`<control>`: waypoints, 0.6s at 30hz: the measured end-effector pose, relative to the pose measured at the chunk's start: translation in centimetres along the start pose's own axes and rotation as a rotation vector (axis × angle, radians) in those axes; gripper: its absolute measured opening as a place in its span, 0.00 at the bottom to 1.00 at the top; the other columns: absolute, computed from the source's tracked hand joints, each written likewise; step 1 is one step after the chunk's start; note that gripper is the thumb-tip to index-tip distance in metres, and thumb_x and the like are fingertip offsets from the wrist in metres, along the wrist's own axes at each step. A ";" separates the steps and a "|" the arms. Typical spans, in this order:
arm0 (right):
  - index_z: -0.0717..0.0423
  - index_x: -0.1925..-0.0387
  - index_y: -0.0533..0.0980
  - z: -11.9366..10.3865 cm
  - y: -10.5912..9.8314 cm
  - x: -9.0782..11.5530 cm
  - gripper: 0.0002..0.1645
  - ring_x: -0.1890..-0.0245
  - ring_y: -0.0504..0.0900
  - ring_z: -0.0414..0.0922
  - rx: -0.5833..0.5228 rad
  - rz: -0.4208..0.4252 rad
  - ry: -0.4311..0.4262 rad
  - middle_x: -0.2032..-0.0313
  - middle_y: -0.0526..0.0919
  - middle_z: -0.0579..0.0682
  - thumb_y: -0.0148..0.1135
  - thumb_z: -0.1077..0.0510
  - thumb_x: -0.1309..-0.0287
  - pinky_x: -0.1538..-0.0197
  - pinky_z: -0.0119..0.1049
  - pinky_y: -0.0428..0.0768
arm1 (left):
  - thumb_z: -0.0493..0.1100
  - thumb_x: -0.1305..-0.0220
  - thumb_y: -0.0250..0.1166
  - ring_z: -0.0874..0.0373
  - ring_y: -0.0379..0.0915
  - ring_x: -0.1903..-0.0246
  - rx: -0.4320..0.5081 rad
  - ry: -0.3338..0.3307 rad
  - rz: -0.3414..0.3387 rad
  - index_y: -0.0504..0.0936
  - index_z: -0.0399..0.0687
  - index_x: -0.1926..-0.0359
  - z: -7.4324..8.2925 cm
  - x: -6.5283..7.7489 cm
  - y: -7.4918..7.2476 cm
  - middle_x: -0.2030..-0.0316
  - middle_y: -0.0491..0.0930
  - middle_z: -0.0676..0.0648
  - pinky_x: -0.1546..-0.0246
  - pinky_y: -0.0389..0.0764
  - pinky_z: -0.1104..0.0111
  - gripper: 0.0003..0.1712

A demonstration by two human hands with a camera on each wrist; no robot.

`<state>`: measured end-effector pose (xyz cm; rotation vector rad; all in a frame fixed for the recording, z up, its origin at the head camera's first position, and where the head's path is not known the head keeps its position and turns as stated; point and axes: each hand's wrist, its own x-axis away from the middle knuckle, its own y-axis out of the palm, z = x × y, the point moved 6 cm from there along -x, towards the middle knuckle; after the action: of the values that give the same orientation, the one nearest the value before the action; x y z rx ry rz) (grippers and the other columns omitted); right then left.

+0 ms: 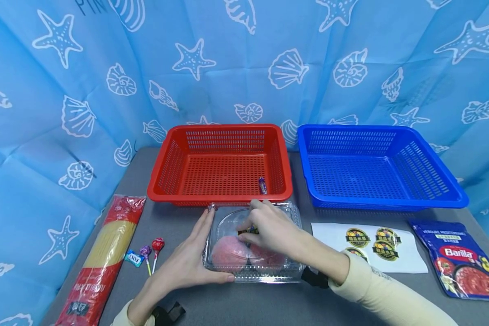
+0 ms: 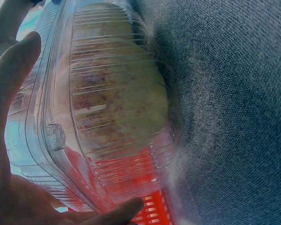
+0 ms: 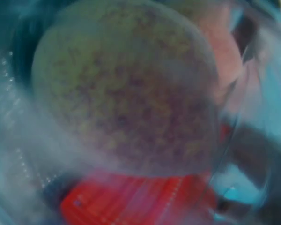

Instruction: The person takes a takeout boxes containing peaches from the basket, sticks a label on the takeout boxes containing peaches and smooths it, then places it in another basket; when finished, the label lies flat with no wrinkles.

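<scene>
A clear plastic clamshell box [image 1: 258, 274] stands on the grey table, lid down, with round pink-and-yellow fruits [image 1: 229, 254] inside. My left hand [image 1: 189, 260] lies along its left side, fingers straight toward the back corner and thumb along the front edge. In the left wrist view the thumb [image 2: 25, 51] and fingertips [image 2: 126, 211] touch the ribbed plastic. Over the lid, my right hand [image 1: 270, 228] pinches a small black-and-gold sticker [image 1: 246, 231] between thumb and finger, right at the lid's surface. Part of the sticker is hidden by the fingers.
Behind the box are a red basket [image 1: 220, 198] holding a small wrapped candy [image 1: 262, 185] and a blue basket [image 1: 387, 202]. A sticker sheet [image 1: 407, 258] and sauce pouch [image 1: 460, 262] lie right; spaghetti [image 1: 106, 244], lollipops [image 1: 157, 244] and a blue-wrapped candy [image 1: 134, 258] left.
</scene>
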<state>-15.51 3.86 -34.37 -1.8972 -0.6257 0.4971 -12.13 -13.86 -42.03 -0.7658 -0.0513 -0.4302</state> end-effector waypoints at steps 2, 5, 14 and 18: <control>0.46 0.58 0.90 0.1 0.0 0.0 0.14 0.70 0.67 0.38 -0.015 -0.012 0.015 0.70 0.79 0.46 0.77 0.49 0.46 0.70 0.28 0.65 | 0.69 0.58 0.80 0.33 0.47 0.21 -0.001 -0.003 0.000 0.31 0.70 0.18 0.0 0.0 0.0 0.16 0.32 0.45 0.29 0.62 0.31 0.80; 0.45 0.59 0.91 0.1 0.0 -0.1 0.13 0.71 0.66 0.38 -0.018 -0.010 0.033 0.70 0.77 0.45 0.78 0.48 0.47 0.71 0.28 0.64 | 0.69 0.57 0.80 0.33 0.47 0.21 -0.004 -0.006 0.000 0.31 0.69 0.18 0.0 0.1 0.0 0.16 0.32 0.45 0.30 0.62 0.31 0.80; 0.46 0.65 0.91 0.1 0.2 -0.4 0.10 0.72 0.66 0.38 0.003 0.052 0.040 0.72 0.75 0.42 0.78 0.48 0.47 0.71 0.26 0.66 | 0.72 0.61 0.80 0.31 0.47 0.21 -0.026 0.004 0.010 0.30 0.70 0.18 0.1 0.1 0.0 0.16 0.31 0.44 0.30 0.64 0.31 0.82; 0.44 0.64 0.91 0.2 0.3 -0.3 0.11 0.71 0.67 0.38 0.007 0.050 0.058 0.70 0.75 0.42 0.78 0.46 0.48 0.71 0.28 0.67 | 0.72 0.60 0.80 0.32 0.47 0.21 -0.018 0.003 0.006 0.30 0.71 0.18 0.0 0.1 0.0 0.16 0.31 0.45 0.30 0.63 0.31 0.81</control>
<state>-15.83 3.74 -34.71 -1.9174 -0.5393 0.4737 -12.03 -13.90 -42.03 -0.7832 -0.0426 -0.4268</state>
